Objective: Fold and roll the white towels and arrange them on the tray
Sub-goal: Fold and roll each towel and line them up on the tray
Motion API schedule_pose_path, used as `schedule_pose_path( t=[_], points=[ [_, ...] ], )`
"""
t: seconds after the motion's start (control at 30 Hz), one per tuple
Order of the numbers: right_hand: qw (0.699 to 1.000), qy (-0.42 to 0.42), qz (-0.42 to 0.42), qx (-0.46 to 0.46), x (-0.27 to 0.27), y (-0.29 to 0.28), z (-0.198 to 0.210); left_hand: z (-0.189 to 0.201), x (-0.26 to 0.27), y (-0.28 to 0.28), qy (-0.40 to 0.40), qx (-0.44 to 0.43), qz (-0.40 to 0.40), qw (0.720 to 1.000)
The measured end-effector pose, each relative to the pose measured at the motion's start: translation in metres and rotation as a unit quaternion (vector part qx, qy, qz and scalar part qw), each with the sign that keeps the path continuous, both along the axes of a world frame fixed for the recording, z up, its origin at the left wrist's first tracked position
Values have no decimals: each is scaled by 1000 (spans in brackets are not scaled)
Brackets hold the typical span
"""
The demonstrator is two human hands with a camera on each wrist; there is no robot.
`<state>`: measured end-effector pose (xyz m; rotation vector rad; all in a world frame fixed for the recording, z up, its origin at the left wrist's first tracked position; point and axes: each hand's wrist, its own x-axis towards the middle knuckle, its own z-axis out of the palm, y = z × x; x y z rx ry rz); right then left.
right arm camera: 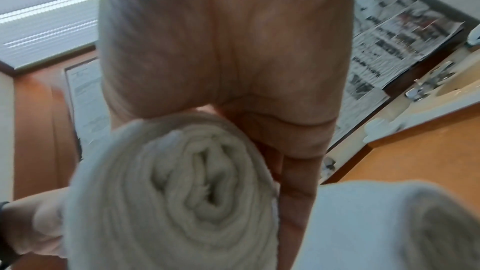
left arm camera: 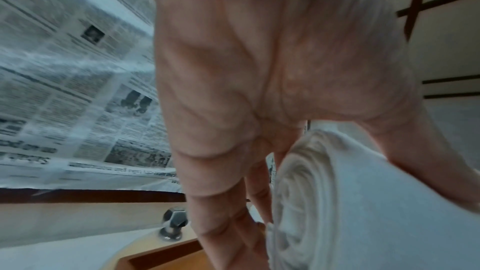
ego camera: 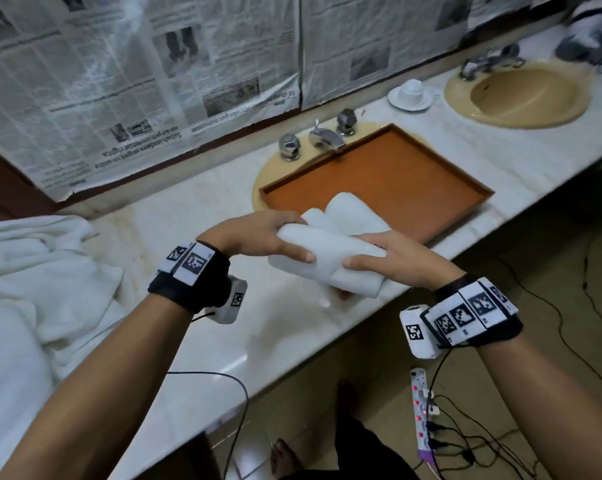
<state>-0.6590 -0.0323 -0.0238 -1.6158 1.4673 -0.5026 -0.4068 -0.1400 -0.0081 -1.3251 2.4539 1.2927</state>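
Item, in hand: one white terry towel, rolled into a tight cylinder point(ego camera: 327, 261), carried crosswise above the pale marble counter point(ego camera: 188, 341). The left hand point(ego camera: 258, 237) gripped its left end, fingers over the top and thumb along the near side; the right hand point(ego camera: 396, 261) gripped the right end likewise, fingers curled beneath. Both wrist views showed the spiral end face of the roll point(right arm camera: 197, 192) pressed against the palm.

Item, destination: shallow rectangular orange-brown wooden tray point(ego camera: 413, 174), set over a beige oval basin just beyond the fingertips. Two rolled white towels point(ego camera: 348, 213) already lay side by side at its near corner, directly beyond the held roll.

Item, stock: a heap of unfolded white towels point(ego camera: 33, 271), well out to the left of the left wrist.

Also present: chrome tap set point(ego camera: 323, 136) beyond the tray; white cup on saucer point(ego camera: 412, 93) far beyond the right hand; newspaper sheets point(ego camera: 119, 81) covering the wall.

Handling note, as judged: the step was placement of the third roll. Even pressure at both ends should keep the spiral from loosening; the loose outer edge probably belongs underneath. Lowering it parallel to, and touching, the two placed rolls, then letting go with both hands together, would likely keep the row neat.
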Motion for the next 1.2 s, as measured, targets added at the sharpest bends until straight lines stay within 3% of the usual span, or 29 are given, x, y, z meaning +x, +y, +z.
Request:
schedule_pose_path(
  t=[0.23, 0.5, 0.73, 0.9, 1.2],
  points=[
    [990, -57, -114, -54, -95, -46, -9, 11, -113, -81, 54, 7, -27, 998],
    [973, -55, -214, -60, -136, -85, -59, -27, -191, -151, 33, 52, -43, 997],
    [968, -29, -248, 0, -129, -91, -107, -78, -209, -172, -32, 116, -50, 991],
    [972, 60, -229, 8, -125, -90, -110, -77, -216, -175, -69, 114, -76, 988],
    [973, 58, -223, 0, -129, -85, -104, -77, -210, -173, -91, 63, -113, 987]
  ],
)
